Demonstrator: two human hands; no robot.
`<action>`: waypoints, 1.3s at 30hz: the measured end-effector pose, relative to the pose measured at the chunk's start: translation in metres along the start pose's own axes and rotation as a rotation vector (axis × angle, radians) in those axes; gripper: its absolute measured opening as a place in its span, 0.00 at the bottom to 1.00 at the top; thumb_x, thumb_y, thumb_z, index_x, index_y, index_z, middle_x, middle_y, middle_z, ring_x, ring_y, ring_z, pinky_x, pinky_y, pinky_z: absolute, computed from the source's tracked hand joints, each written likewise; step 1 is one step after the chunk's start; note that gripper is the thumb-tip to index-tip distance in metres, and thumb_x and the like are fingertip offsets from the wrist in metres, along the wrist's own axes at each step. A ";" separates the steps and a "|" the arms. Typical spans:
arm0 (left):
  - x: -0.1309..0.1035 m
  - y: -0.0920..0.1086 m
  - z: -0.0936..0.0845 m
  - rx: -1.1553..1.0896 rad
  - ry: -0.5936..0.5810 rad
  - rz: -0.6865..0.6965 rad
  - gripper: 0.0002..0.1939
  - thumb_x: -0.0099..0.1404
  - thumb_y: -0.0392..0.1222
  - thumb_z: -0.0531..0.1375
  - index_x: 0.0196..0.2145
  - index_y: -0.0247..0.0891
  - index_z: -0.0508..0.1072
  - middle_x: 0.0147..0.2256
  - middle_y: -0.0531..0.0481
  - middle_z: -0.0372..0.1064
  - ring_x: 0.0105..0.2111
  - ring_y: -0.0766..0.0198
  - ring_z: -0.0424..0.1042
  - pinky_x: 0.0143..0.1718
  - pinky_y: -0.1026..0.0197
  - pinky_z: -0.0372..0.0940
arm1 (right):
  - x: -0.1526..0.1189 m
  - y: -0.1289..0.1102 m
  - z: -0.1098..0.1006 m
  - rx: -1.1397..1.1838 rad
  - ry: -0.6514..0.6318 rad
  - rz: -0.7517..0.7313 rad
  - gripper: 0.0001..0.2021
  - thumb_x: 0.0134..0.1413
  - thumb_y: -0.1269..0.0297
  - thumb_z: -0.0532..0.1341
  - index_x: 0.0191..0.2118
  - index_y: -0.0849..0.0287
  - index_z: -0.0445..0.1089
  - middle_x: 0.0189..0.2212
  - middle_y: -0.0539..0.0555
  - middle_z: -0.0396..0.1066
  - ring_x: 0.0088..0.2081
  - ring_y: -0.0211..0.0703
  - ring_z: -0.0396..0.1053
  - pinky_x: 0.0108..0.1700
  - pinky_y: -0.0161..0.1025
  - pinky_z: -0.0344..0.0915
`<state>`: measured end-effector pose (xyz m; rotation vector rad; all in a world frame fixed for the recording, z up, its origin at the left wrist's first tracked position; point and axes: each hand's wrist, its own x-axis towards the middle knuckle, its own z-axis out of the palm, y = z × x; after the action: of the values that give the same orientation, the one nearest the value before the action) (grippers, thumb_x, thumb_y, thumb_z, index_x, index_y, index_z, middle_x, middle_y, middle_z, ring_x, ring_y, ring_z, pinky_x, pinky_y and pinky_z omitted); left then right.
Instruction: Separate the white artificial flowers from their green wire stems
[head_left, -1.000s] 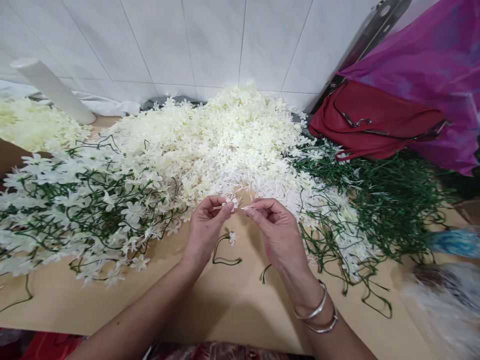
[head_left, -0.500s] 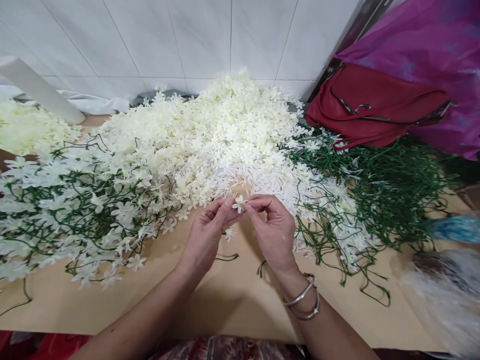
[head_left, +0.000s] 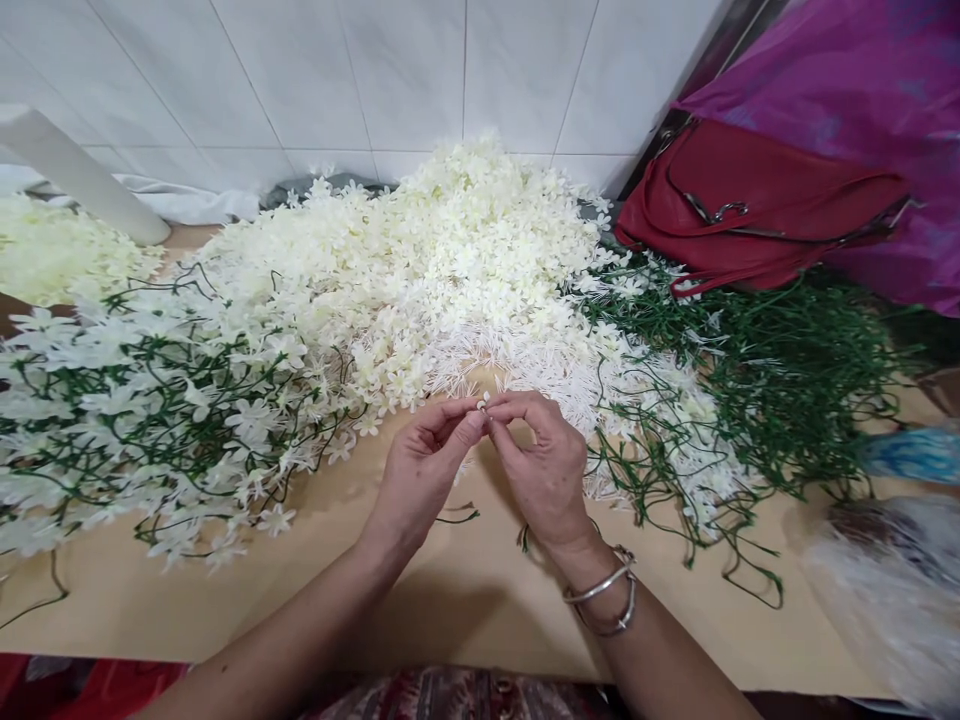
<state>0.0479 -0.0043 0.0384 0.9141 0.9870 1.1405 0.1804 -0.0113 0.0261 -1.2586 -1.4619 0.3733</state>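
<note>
White flower point(head_left: 484, 402) is pinched by left hand point(head_left: 421, 462) and right hand point(head_left: 546, 465); purple bag point(head_left: 847, 80) bears blurred bluish markings.

Your left hand point(head_left: 421, 460) and right hand point(head_left: 544, 462) hide most of the white flower point(head_left: 484, 401) you pinch, and it's too tiny to make out. At the upper right, the purple bag point(head_left: 847, 90) gets cut off. At the lower right, the clear plastic point(head_left: 892, 610) looks blurry.

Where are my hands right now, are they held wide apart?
No, the left hand and right hand come together at the fingertips, pinching a small white flower that is mostly hidden.
</note>
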 end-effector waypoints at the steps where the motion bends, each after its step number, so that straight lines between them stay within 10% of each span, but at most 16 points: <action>1: -0.001 0.001 0.000 0.043 -0.011 0.023 0.12 0.64 0.46 0.71 0.43 0.39 0.83 0.40 0.49 0.82 0.43 0.61 0.78 0.50 0.60 0.71 | 0.001 0.000 -0.001 0.002 0.006 0.014 0.08 0.61 0.75 0.66 0.36 0.53 0.73 0.35 0.49 0.77 0.41 0.44 0.75 0.48 0.46 0.69; 6: -0.008 0.008 -0.007 0.246 -0.097 0.155 0.11 0.71 0.47 0.65 0.46 0.39 0.78 0.45 0.45 0.80 0.47 0.59 0.78 0.52 0.60 0.69 | 0.008 0.006 -0.008 0.138 -0.064 0.133 0.11 0.58 0.68 0.71 0.46 0.49 0.78 0.52 0.55 0.72 0.53 0.48 0.72 0.50 0.46 0.71; 13: -0.024 0.006 -0.032 0.518 -0.038 0.354 0.13 0.72 0.42 0.63 0.52 0.43 0.69 0.48 0.43 0.77 0.50 0.56 0.76 0.50 0.57 0.67 | 0.009 0.012 -0.009 0.351 -0.096 0.151 0.04 0.62 0.69 0.68 0.37 0.50 0.77 0.47 0.52 0.76 0.53 0.46 0.73 0.60 0.50 0.66; 19: -0.047 -0.011 -0.059 1.234 -0.395 0.811 0.07 0.71 0.39 0.65 0.46 0.42 0.76 0.43 0.48 0.80 0.41 0.58 0.76 0.46 0.55 0.58 | 0.009 0.014 -0.010 0.316 -0.041 0.294 0.03 0.60 0.66 0.68 0.35 0.54 0.75 0.32 0.49 0.76 0.38 0.43 0.72 0.45 0.42 0.68; 28: -0.041 -0.018 -0.053 1.053 -0.494 0.571 0.08 0.77 0.39 0.57 0.41 0.41 0.76 0.39 0.50 0.79 0.40 0.60 0.75 0.51 0.55 0.59 | 0.013 0.015 -0.014 0.471 -0.037 0.445 0.08 0.54 0.61 0.73 0.32 0.55 0.74 0.29 0.49 0.76 0.35 0.42 0.73 0.43 0.40 0.67; 33: -0.031 -0.007 -0.048 0.381 -0.235 0.030 0.13 0.75 0.51 0.58 0.42 0.39 0.74 0.26 0.54 0.68 0.26 0.65 0.68 0.31 0.63 0.62 | 0.016 0.018 -0.018 0.587 -0.239 0.575 0.14 0.51 0.50 0.74 0.32 0.54 0.77 0.29 0.50 0.77 0.32 0.42 0.71 0.39 0.40 0.68; 39: -0.020 -0.013 -0.044 0.204 -0.061 -0.005 0.18 0.68 0.56 0.66 0.39 0.37 0.75 0.24 0.56 0.65 0.25 0.67 0.64 0.30 0.65 0.62 | 0.010 0.019 -0.010 0.668 -0.409 0.671 0.16 0.43 0.49 0.78 0.29 0.55 0.78 0.29 0.49 0.76 0.33 0.40 0.70 0.41 0.40 0.69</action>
<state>0.0079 -0.0226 0.0159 1.1026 1.0685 1.0144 0.2003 0.0005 0.0198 -1.1065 -1.0378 1.5059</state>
